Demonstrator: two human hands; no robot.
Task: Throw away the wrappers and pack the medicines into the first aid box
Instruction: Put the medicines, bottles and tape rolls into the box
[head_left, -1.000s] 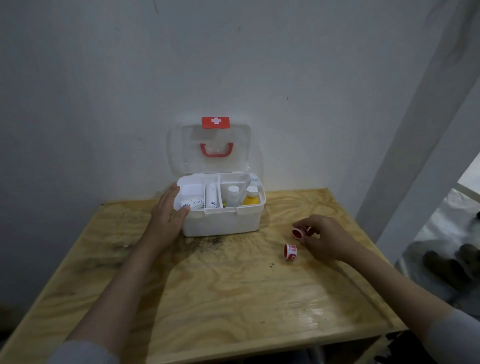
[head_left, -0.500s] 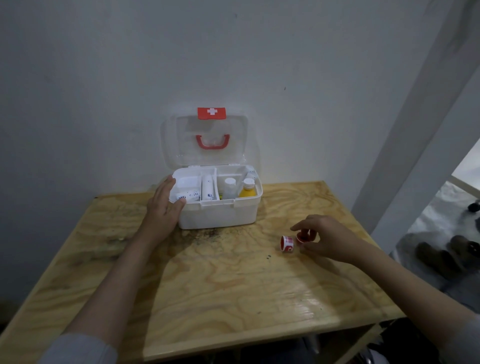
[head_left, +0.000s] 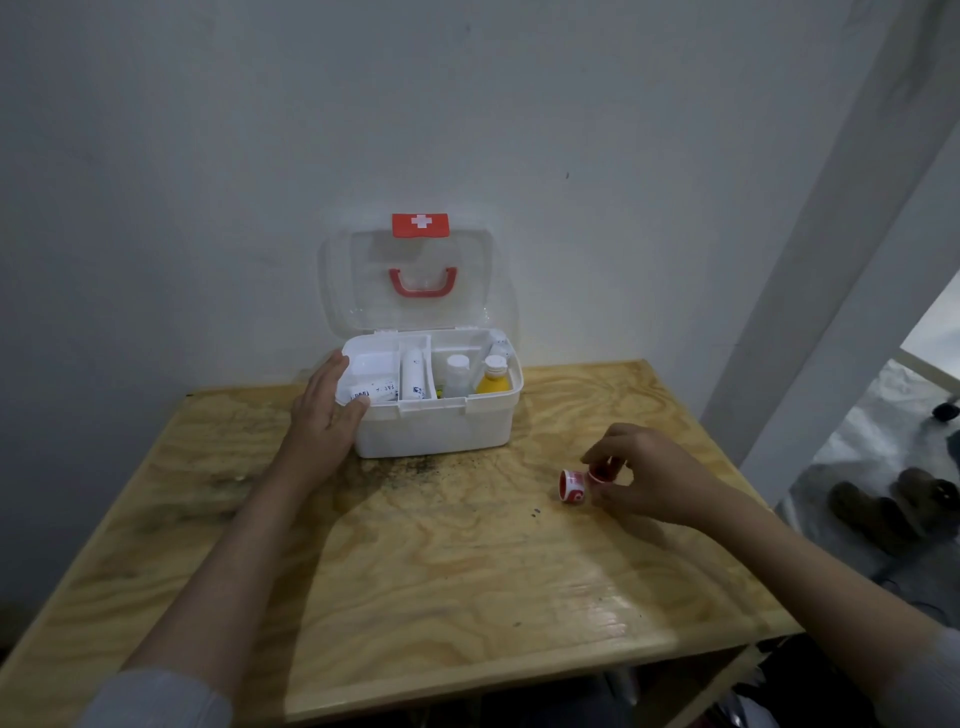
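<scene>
Your two forearms enter from the near edge of the plywood table (head_left: 467, 587), each in a pale grey sleeve pushed back from the wrist. The near half of the tabletop is bare wood with a glossy patch at near right.

Your right hand (head_left: 654, 478) rests on the table at mid right. Its thumb and fingers are pinched narrowly around a small red-and-white roll (head_left: 602, 474), probably adhesive tape, though the fingers cover most of it. A second red-and-white roll (head_left: 572, 485) stands on its edge on the wood just left of the held one; whether the two touch cannot be told.

Your left hand (head_left: 327, 415) lies farther back at centre left. It is spread wide and flat against the left end of the first aid box (head_left: 441, 426), thumb hooked over the near left corner of the rim, fingers along the outer wall. It grips nothing else.

The box is white and sits at the far edge of the table, close to the wall (head_left: 208, 182). Dark specks mark the wood just in front of it. Inside, from left to right:
- left compartment: a white printed tube (head_left: 375, 388) lying flat;
- narrow middle compartment: a white roll (head_left: 414, 373) lying front to back;
- right compartment: a white bottle (head_left: 457, 375) and a yellow bottle with a white cap (head_left: 493, 378), both upright.

The clear lid (head_left: 410, 280) stands open and upright behind the box, carrying a red handle (head_left: 423, 283) and a red latch with a white cross (head_left: 420, 224).
</scene>
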